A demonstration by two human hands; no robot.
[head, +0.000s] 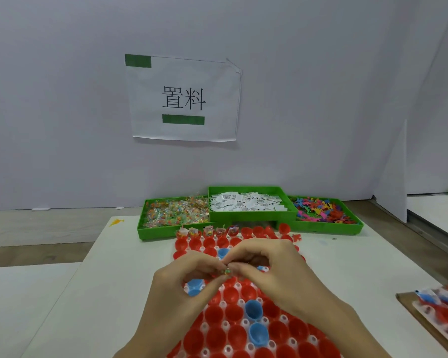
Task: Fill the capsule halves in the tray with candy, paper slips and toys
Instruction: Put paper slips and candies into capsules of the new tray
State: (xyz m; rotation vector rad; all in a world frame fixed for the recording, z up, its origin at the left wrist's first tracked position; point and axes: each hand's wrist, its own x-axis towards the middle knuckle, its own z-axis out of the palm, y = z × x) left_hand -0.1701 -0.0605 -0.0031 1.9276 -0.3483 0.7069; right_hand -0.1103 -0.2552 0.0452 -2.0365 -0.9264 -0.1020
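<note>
Both hands are hovering over the tray (pixel 246 303), a white grid packed with red capsule halves (pixel 215 313) and a few blue halves (pixel 254 310). Left hand (pixel 181 282) and right hand (pixel 277 272) are meeting fingertip to fingertip above the tray's middle, and together they are pinching one small candy (pixel 226 272) in a clear wrapper; left fingers (pixel 212 264) and right fingers (pixel 239 267) are curling round it from either side. The candy is sitting right between the two sets of fingertips, raised above the halves and touching none of them.

Beyond the fingers, in the tray's far row, five halves (pixel 207 232) are already holding sweets and paper; the red halves to their right look unfilled. One blue half is lying just behind the fingertips, another just under the left thumb, and two more are sitting nearer the camera between the wrists.

Farther still beyond the fingers, three green bins are lining the back of the worktop (pixel 88 280): candy bin (pixel 173 214) to the far left, slips bin (pixel 248 202) straight ahead and raised a little, toys bin (pixel 321 210) to the far right. A sign (pixel 183 99) is hanging on the wall above them. Well off to the right of the right hand, a second tray (pixel 442 306) is resting on a brown board, blurred.
</note>
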